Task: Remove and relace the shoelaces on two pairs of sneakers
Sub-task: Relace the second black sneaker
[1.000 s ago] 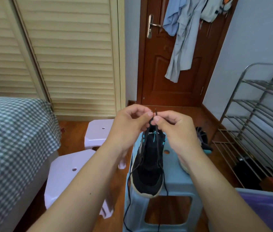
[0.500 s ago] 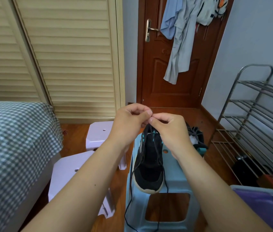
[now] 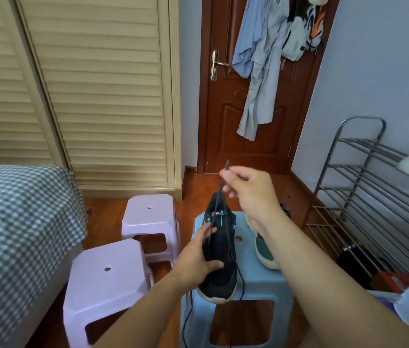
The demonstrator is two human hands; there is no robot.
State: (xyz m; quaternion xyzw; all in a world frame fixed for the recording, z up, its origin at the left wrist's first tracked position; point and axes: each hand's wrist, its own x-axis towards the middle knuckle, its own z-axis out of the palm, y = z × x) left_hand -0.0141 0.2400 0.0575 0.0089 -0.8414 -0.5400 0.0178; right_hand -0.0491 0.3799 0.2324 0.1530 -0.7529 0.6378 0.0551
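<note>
The black sneaker [image 3: 219, 259] lies on the light blue plastic stool [image 3: 261, 285], toe toward us, and we place everything else from that stool. Far to its left we see a bed with a green checked cover [image 3: 17, 222], then two lilac stools [image 3: 105, 280] just left of it. Our left hand [image 3: 199, 254] grips the sneaker's left side, fingers curled round it. Above the stool our right hand [image 3: 247, 187] pinches the black shoelace [image 3: 222, 187], drawn taut up from the eyelets. A second sneaker with a green sole [image 3: 263, 249] lies beside the black one. Right of the stool stands a steel shoe rack [image 3: 364, 197].
</note>
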